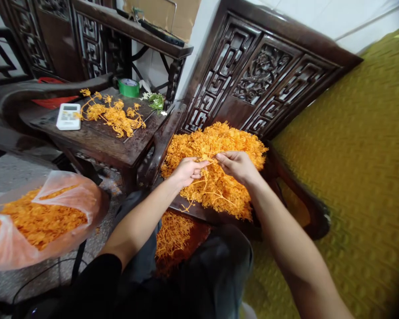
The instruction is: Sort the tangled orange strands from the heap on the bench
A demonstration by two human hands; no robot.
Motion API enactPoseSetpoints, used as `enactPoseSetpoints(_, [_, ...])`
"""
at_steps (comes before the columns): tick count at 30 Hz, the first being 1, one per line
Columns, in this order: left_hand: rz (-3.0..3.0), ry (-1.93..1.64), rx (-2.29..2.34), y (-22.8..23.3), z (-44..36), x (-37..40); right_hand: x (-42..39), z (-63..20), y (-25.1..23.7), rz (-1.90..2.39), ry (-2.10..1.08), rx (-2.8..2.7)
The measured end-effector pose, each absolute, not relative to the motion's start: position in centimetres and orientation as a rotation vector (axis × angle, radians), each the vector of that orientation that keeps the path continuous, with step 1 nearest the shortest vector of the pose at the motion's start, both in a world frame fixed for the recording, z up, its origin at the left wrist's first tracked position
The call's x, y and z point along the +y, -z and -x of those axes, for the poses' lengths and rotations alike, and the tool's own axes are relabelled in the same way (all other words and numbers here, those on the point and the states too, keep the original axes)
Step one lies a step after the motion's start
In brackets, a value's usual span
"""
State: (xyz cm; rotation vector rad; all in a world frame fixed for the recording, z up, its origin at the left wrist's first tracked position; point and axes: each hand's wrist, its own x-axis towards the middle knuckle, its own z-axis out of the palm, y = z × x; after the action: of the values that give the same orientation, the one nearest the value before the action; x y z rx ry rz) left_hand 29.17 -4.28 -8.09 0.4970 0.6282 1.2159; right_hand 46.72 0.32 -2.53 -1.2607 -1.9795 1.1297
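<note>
Above a large heap of orange artificial-flower pieces [224,137], my two hands meet over a thin orange sprig [207,158]. My left hand [188,171] is closed, with the sprig between thumb and fingers and several thin stems trailing below it. From the other side my right hand [236,165] pinches the same sprig with thumb and forefinger. The heap lies on a dark wooden chair [199,213], against its carved backrest [234,110]. Below the seat, between my knees, a reddish container [198,239] holds loose orange stems [173,232].
At left, a wooden side table [96,139] bears a white remote [68,117], orange sprigs [118,115], a green tape roll [129,88] and small green-white flowers [157,102]. A plastic bag [95,195] of orange pieces [49,217] stands lower left. A yellow textured surface [359,155] rises at right.
</note>
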Motion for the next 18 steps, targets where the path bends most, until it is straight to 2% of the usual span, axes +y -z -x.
enactPoseSetpoints(3, [-0.469, -1.133, 0.681, 8.1, -29.1, -3.9, 2.2, -48.1, 1.5, 1.336, -1.429, -2.042])
enactPoseSetpoints(8, [-0.503, -1.141, 0.657, 8.2, -28.9, -3.7, 4.4, -48.7, -0.7, 1.416, -1.617, -2.124])
enactPoseSetpoints(16, [-0.507, -1.152, 0.614, 7.0, -30.3, -4.2, 8.2, -48.9, -2.6, 1.584, -1.685, -2.331])
enactPoseSetpoints(18, [-0.478, -1.164, 0.619, 6.7, -30.3, -4.6, 9.1, -49.6, -3.0, 1.572, -1.531, -2.327])
